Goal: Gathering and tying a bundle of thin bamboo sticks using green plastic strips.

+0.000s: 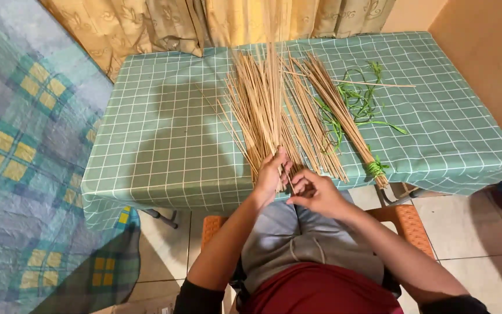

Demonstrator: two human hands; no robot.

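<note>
Left hand point(271, 174) clasps the near end of a fanned sheaf of thin tan sticks point(262, 104) lying on the green checked tabletop point(164, 134). Right hand point(315, 192), fingers curled, pinches single stick ends: a sorting or gathering step, apparently. Farther right lie a green-tied stick bundle point(344, 116) and loose green strips point(361, 99).

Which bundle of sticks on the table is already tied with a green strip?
The slim bundle farthest right, bound by a green strip near its lower end. The loose bunch in the left hand is untied.
</note>
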